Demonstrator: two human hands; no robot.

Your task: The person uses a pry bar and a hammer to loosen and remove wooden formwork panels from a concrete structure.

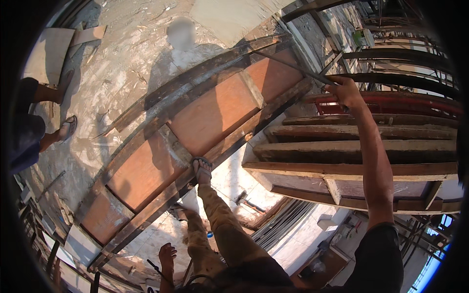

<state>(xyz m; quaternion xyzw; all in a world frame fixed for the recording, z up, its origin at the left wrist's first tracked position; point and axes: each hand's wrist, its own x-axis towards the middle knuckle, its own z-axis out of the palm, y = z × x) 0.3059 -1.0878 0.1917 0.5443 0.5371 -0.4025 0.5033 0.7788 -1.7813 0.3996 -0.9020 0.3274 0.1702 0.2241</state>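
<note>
From where I stand, the biggest thing is the wood-framed panel (207, 122), its reddish boards slanting from lower left to upper centre-right. Stacked timber frames (351, 151) fill the right side, and a bundle of thin rods (288, 227) lies below centre. A long dark bar (312, 74) reaches over the panel's upper right end; whether its far tip touches, I cannot tell. Near the middle, a hammer (249, 201) lies on the floor, and the worker's sandalled foot (202, 172) rests on the panel's edge. The right hand (345, 93), upper right, has its grip clamped on the bar. At lower centre-left, the left hand (167, 254) has curled fingers; whether its grip is closed, I cannot tell.
</note>
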